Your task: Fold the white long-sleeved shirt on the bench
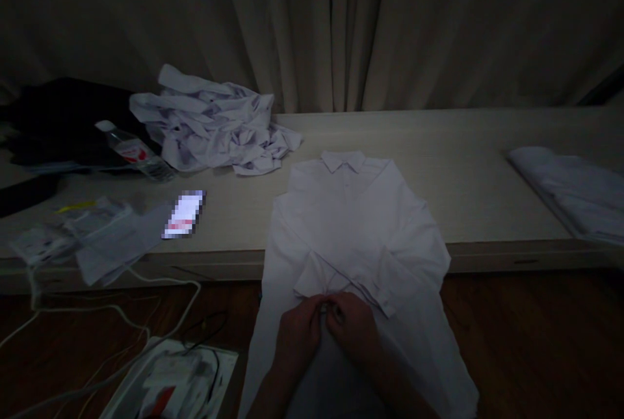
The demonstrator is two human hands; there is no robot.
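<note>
A white collared shirt (341, 217) lies front up, its collar at the far side, over a pale bench and down past its near edge. Both sleeves are folded in across the front, with the cuffs near the middle. Just below the cuffs, my left hand (298, 334) pinches the shirt's cloth between thumb and fingers. My right hand (357, 329) pinches at the same spot, its fingertips meeting those of the left. The bit of cloth between the fingertips is small and mostly hidden.
Crumpled white shirts (214, 123) lie at the back left, beside a plastic bottle (139, 154) and dark cloth (68, 120). A lit phone (184, 214) and papers (121, 243) are nearer. Folded white cloth (575, 188) is at right. Cables (190, 302) hang above a box (170, 380).
</note>
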